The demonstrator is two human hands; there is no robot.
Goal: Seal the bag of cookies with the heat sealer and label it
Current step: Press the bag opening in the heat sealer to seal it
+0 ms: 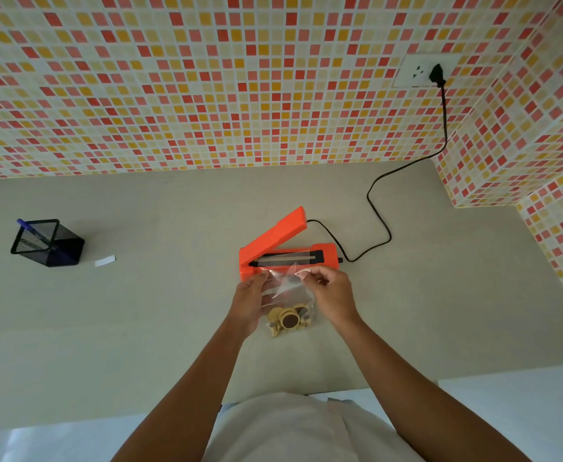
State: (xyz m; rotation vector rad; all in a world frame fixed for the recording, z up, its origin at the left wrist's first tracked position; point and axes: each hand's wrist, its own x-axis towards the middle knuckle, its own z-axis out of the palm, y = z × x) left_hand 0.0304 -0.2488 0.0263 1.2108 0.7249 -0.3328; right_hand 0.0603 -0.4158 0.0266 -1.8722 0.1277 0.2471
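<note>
A clear plastic bag [288,288] with several cookies [288,321] at its bottom lies on the counter just in front of the orange heat sealer [286,253]. The sealer's lid is raised at an angle, showing the dark sealing strip. My left hand [250,300] pinches the bag's top left edge. My right hand [331,290] pinches the top right edge. The bag's open mouth sits at the sealer's front edge. A small white label [104,261] lies on the counter far to the left.
A black mesh pen holder [47,243] with a blue pen stands at the far left. The sealer's black cord [378,225] loops right and up to a wall socket [418,71]. A tiled wall corner juts out at the right.
</note>
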